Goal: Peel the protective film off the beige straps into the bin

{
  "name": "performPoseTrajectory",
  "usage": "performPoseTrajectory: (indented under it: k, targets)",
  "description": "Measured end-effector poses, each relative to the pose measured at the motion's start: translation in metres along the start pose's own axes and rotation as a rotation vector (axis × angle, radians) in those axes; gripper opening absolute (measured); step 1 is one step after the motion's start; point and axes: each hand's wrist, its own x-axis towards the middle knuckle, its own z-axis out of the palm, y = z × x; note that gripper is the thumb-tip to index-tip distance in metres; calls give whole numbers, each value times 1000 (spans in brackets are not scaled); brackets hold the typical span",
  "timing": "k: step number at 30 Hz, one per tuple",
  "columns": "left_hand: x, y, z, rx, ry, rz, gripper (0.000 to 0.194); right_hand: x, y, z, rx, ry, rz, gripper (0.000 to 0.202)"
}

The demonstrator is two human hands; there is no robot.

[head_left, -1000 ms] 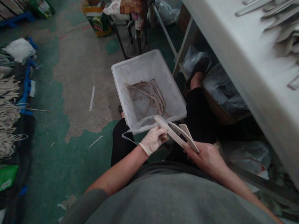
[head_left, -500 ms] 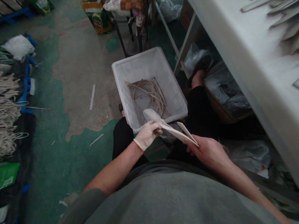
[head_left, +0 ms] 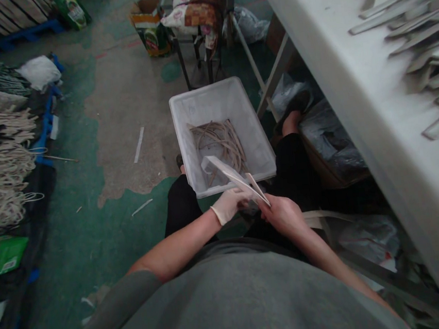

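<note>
My right hand (head_left: pixel 284 214) is closed on the folded end of a long, flat, pale strip (head_left: pixel 223 169); a short end juts up beside the fingers. My left hand (head_left: pixel 229 205), in a thin whitish glove, is closed round the same strip just left of my right hand. The strip's far part curls over the near side of a white plastic bin (head_left: pixel 180 132). Inside the bin lies a loose tangle of beige strips (head_left: pixel 220 138). Another pale band (head_left: pixel 325 216) shows past my right wrist; whether it joins the held strip is hidden.
To the right, a white table (head_left: pixel 332 45) carries many flat pale strips (head_left: pixel 423 26). A cushioned stool (head_left: pixel 196 6) stands beyond the bin, near an open carton (head_left: pixel 149 29). Bundles of cord (head_left: pixel 2 164) lie at left. Plastic bags (head_left: pixel 329 133) fill a box under the table.
My right hand has moved left and slightly up, closer to my left hand. My left hand has shifted right and down along the strip. A pale band now shows behind my right wrist.
</note>
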Motion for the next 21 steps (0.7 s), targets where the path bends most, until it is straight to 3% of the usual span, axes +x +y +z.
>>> performPoseTrajectory:
  k: [3,8,13,19,21]
  targets:
    - [-3,-9,3,-32,10,-60,11,2,9,6,-13,-85,-3,36]
    - [0,10,-9,-98,127,-3,16,-11,30,-1,-41,-153,8,31]
    - [-3,-2,-1,-106,39,-43,8,1,11,-1,-116,-106,-5,37]
    - [-9,11,-16,-98,137,34,19,-12,3,-7,-210,-107,11,26]
    - [-10,8,-13,-65,145,11,17,-15,0,-6,-217,-91,20,29]
